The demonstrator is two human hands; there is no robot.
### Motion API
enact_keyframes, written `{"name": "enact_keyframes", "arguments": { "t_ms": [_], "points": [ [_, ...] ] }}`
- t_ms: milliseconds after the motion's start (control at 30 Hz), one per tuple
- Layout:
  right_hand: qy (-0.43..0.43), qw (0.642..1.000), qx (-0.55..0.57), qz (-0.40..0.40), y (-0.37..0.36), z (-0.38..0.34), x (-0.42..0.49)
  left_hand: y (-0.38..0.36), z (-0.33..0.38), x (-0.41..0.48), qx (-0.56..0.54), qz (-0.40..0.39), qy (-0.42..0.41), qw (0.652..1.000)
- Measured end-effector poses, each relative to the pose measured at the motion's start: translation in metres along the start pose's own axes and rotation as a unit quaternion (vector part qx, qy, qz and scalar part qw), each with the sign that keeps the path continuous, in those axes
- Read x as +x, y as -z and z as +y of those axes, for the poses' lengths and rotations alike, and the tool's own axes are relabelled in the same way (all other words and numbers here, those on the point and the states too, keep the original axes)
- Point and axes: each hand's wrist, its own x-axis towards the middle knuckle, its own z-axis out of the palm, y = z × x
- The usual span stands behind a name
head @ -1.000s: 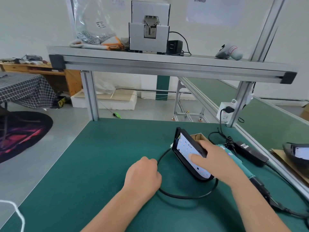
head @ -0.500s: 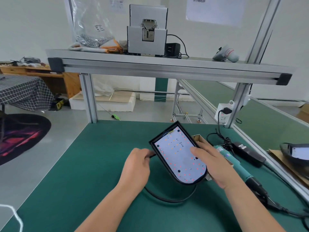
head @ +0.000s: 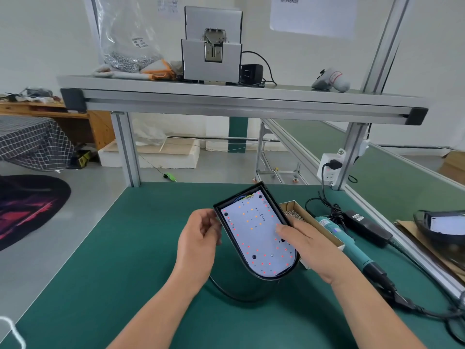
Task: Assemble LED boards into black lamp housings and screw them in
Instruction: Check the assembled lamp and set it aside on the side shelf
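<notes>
A black lamp housing (head: 242, 278) is held tilted above the green mat, its open face turned up toward me. A white LED board (head: 254, 233) with red and orange dots lies inside it. My right hand (head: 314, 250) grips the housing's right side, the thumb pressing on the board. My left hand (head: 198, 245) holds the housing's left edge with curled fingers. A black cable (head: 221, 288) trails from under the housing. A teal electric screwdriver (head: 344, 238) lies on the mat to the right, beside a small cardboard box of screws (head: 295, 214).
A black power adapter (head: 364, 226) and its cords lie at the right. Another housing with a board (head: 442, 222) sits on cardboard at the far right. An aluminium shelf (head: 226, 96) overhead carries a grey screw feeder (head: 211, 49) and a bag of screws.
The housing went from standing on edge to facing up, lifted off the mat and turned toward me. My left hand left the cable and took the housing's left edge.
</notes>
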Motion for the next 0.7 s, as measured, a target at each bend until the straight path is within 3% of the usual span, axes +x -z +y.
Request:
{"name": "enact_keyframes", "arguments": {
  "t_ms": [133,300,567,700],
  "points": [
    [-0.019,0.999,0.039,0.019,0.001,0.001,0.002,-0.003,-0.006,-0.001,-0.043,-0.008,0.021,0.999],
    [-0.004,0.994,0.072,0.077,0.009,0.0,0.005,0.003,-0.015,0.001,-0.002,-0.014,0.078,0.997],
    [-0.001,0.956,0.142,0.258,0.049,0.0,0.006,0.006,-0.019,0.005,0.037,-0.033,0.089,0.995],
    [0.04,0.931,0.147,0.333,0.085,-0.007,-0.004,0.006,-0.019,0.006,0.043,-0.035,0.091,0.994]
  ]
}}
